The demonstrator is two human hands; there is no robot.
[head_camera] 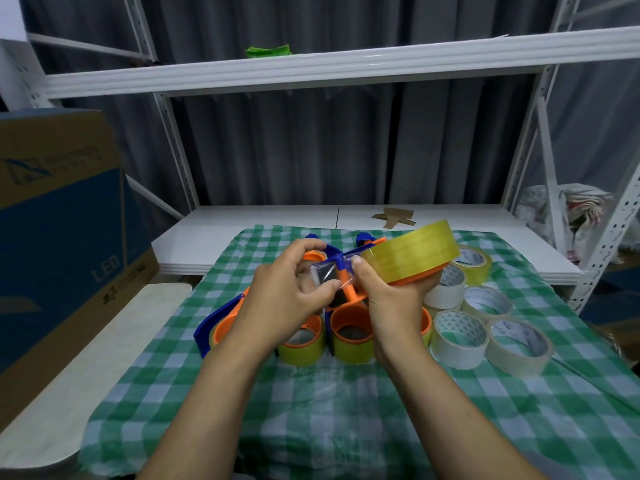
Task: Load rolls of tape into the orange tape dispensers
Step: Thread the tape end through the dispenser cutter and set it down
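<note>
An orange and blue tape dispenser (346, 289) is lifted above the checked cloth, with a yellowish roll of tape (412, 251) seated on it. My right hand (391, 299) grips the dispenser from below, its thumb against the roll's edge. My left hand (287, 292) pinches the loose clear end of the tape (323, 271) near the dispenser's blue front. Under my hands stand loaded orange dispensers (349, 334) with yellowish rolls. Several loose clear rolls (460, 337) lie to the right.
A green and white checked cloth (346, 410) covers the table. A large cardboard box (59, 216) stands at the left. White shelving frames the back, with cardboard scraps (394, 216) on the lower shelf and a crumpled bag (568, 209) at the right.
</note>
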